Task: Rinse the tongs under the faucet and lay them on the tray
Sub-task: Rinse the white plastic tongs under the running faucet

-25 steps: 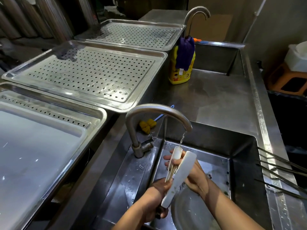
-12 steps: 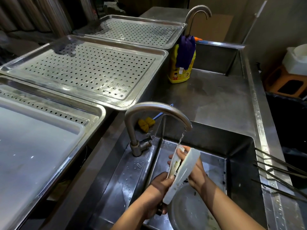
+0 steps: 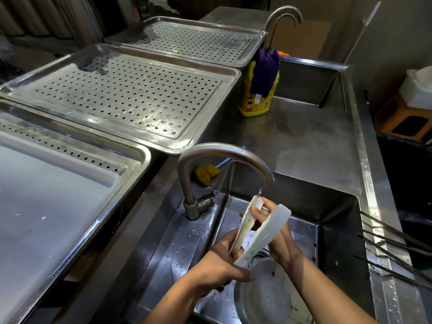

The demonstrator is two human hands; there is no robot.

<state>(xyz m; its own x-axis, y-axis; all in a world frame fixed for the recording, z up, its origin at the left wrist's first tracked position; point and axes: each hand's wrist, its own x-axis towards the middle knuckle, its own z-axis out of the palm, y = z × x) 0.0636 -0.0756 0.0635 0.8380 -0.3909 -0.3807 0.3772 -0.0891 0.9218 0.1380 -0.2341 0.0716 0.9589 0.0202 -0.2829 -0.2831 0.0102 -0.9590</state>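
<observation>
White plastic tongs (image 3: pixel 261 232) stand tilted in the sink, their two arms spread, tips up under the faucet (image 3: pixel 224 155). A thin stream of water falls from the spout onto the left arm's tip. My left hand (image 3: pixel 217 265) grips the hinge end at the bottom. My right hand (image 3: pixel 268 220) reaches between the arms, fingers wrapped over the left arm near its tip. The perforated steel tray (image 3: pixel 121 99) lies to the upper left of the sink.
A metal bowl (image 3: pixel 264 293) sits in the sink (image 3: pixel 332 220) under my hands. A yellow sponge (image 3: pixel 205 174) lies behind the faucet. A yellow detergent bottle (image 3: pixel 259 99) stands on the counter. More trays lie nearer left (image 3: pixel 58 206) and farther back (image 3: pixel 194 38). Thin metal rods (image 3: pixel 395 251) jut in at right.
The tongs tilted further right and their arms spread wider. My right hand slid up toward the left arm's tip under the stream. The left hand kept its hold at the hinge.
</observation>
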